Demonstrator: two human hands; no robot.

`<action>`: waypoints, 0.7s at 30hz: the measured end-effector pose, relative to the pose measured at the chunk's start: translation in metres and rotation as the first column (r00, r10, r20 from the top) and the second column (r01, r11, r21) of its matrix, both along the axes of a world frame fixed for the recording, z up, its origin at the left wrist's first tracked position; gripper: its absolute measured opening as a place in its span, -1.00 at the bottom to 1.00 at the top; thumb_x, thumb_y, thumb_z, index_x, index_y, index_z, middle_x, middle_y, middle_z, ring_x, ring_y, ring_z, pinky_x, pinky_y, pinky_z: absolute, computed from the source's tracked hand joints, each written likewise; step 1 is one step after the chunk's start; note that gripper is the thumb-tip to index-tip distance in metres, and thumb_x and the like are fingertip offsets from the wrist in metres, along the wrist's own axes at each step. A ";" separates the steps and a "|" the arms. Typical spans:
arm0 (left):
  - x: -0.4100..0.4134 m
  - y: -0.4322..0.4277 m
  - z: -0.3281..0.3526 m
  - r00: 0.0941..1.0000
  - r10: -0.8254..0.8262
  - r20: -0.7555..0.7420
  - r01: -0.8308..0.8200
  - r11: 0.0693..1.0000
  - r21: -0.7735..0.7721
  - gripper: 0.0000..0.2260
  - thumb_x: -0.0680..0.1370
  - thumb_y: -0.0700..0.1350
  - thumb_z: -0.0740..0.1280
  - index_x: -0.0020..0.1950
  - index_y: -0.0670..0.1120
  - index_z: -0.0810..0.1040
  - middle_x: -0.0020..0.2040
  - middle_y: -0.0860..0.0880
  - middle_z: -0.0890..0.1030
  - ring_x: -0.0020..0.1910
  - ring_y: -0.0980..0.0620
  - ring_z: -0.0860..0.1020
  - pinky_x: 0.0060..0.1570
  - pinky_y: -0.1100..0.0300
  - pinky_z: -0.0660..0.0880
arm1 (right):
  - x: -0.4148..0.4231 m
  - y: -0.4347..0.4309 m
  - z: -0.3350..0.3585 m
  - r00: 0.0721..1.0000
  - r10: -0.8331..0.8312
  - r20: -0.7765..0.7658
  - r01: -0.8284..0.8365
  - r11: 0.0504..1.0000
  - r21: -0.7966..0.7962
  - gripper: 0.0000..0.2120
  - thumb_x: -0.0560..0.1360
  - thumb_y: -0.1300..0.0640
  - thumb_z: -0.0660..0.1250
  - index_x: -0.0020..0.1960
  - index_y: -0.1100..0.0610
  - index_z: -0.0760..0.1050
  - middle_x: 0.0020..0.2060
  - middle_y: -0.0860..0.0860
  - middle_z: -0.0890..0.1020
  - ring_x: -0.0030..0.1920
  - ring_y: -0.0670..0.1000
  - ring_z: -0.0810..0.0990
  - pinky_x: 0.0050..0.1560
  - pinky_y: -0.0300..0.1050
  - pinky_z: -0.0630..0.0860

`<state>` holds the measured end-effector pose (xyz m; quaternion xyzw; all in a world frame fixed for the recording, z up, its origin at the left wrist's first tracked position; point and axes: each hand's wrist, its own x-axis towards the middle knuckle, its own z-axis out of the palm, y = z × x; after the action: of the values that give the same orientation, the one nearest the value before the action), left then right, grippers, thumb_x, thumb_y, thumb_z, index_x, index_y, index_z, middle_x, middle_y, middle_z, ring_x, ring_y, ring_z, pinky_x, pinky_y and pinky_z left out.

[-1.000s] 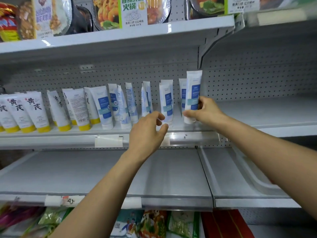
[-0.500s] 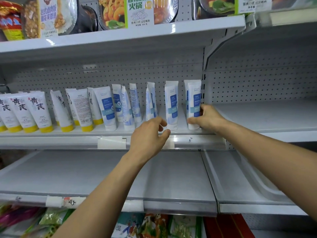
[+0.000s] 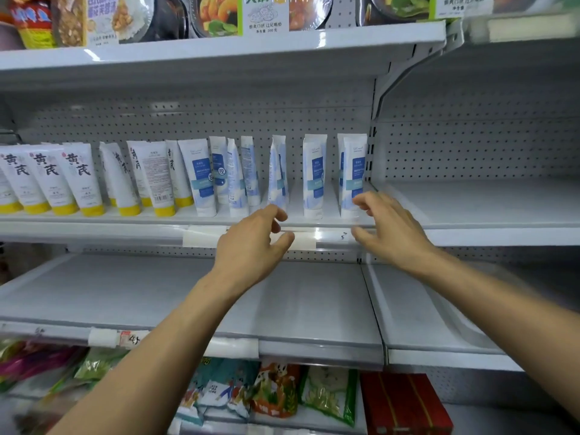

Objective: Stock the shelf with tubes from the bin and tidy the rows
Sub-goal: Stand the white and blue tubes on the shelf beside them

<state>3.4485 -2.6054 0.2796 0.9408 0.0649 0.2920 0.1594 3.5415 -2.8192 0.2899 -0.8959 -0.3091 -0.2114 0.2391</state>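
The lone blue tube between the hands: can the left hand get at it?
Probably yes: the left hand hovers open nearby, and the tube stands at the shelf front with gaps either side.

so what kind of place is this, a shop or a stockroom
Most likely a shop or supermarket aisle: white pegboard-backed shelving, rows of identical blue-and-white tubes faced outward, a label strip along the shelf edge, and packaged meals on the shelf above.

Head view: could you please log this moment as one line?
left hand: open, empty | right hand: open, by rightmost tube | rightmost tube: upright on shelf | blue tubes: unevenly spaced
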 end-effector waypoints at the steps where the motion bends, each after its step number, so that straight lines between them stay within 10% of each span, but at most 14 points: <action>1: -0.007 0.003 -0.004 1.000 0.000 -0.013 0.000 1.000 -0.005 -0.74 0.55 0.14 0.26 0.22 0.15 0.41 0.05 0.19 0.55 -0.06 0.11 0.56 -0.02 0.04 0.53 | -0.007 0.001 -0.004 0.998 0.057 0.017 -0.056 0.998 -0.022 -0.58 0.50 0.08 0.31 0.33 0.03 0.33 0.26 -0.01 0.46 0.24 0.03 0.43 0.22 0.08 0.44; 21: -0.220 0.250 -0.106 0.908 0.349 -0.232 -0.391 0.905 -0.168 -0.73 0.53 0.09 0.33 0.19 0.06 0.45 -0.16 0.19 0.50 -0.18 0.11 0.51 -0.15 0.15 0.45 | -0.136 0.321 -0.086 0.764 0.624 -0.164 -0.645 0.735 -0.211 -0.63 0.53 0.01 0.29 0.32 0.03 0.38 0.23 -0.03 0.47 0.23 -0.02 0.44 0.23 -0.03 0.41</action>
<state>3.2287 -2.3555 0.1735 0.9130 0.2888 0.2144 0.1924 3.4054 -2.4978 0.2034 -0.7676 -0.6102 -0.0388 0.1923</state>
